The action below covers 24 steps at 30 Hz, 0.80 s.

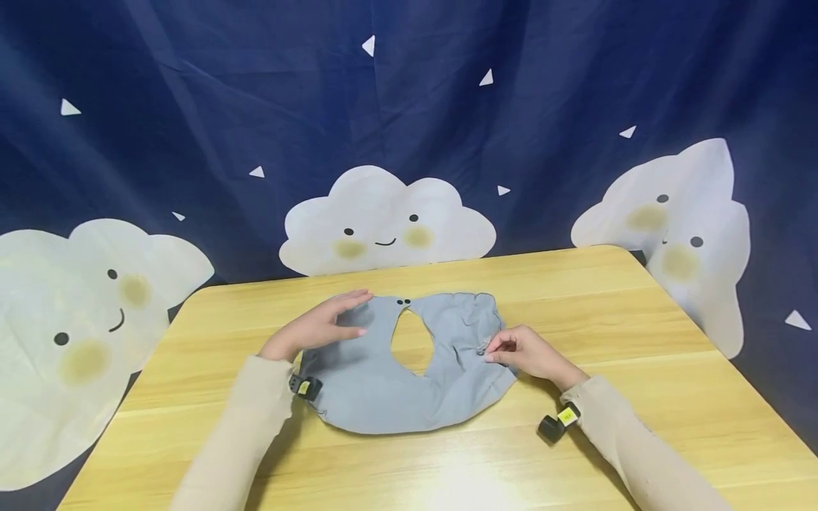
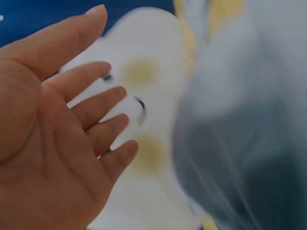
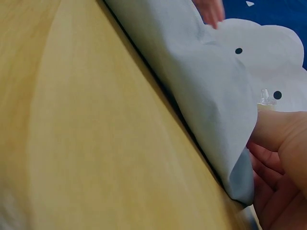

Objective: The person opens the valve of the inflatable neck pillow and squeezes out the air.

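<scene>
A grey-blue cloth bib (image 1: pixel 377 397) lies spread on the table, with an oval neck hole in its middle and two dark snaps (image 1: pixel 404 302) at the top of that hole. My left hand (image 1: pixel 322 328) is over the bib's upper left part, fingers extended and apart; in the left wrist view its palm (image 2: pixel 62 143) shows and holds nothing. At the bib's right side, my right hand (image 1: pixel 527 353) pinches the gathered cloth between thumb and fingers. The right wrist view shows the bib's edge (image 3: pixel 216 110) raised beside that hand, with a small clear plastic piece (image 3: pixel 266 97) above the thumb.
The wooden table (image 1: pixel 639 326) has rounded back corners. Behind it hangs a dark blue curtain (image 1: pixel 434 92) with white smiling clouds (image 1: pixel 383 206) and small triangles. Each wrist wears a black strap camera (image 1: pixel 559 424).
</scene>
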### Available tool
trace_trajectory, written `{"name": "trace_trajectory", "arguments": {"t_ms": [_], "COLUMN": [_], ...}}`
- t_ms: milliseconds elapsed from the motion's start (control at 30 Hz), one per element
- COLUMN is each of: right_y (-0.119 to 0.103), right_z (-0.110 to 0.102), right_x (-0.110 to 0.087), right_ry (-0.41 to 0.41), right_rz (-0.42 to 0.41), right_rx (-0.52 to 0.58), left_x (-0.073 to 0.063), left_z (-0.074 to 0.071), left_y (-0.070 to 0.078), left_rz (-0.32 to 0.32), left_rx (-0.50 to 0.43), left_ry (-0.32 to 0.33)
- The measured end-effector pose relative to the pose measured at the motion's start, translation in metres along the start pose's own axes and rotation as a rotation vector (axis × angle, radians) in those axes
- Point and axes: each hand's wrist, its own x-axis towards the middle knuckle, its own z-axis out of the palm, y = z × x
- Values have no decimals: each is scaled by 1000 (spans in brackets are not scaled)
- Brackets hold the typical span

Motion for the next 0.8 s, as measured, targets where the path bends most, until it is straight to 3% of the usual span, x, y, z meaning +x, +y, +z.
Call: {"name": "trace_trajectory", "arguments": {"t_ms": [167,433,800], "right_y": [0,6,8], "right_z": [0,0,-1], "right_x": [0,1,1], "right_ry": [-3,-5,-7], "right_rz": [-1,2,-7], "right_rx": [-8,23,30], "left_x": [-19,-28,-28], "left_z": [3,17,25], "left_y": [-27,-50,-62], "left_rz": [-28,-10,-14], "left_rx": [72,127,-13], "left_ry": [2,-14,-1]}}
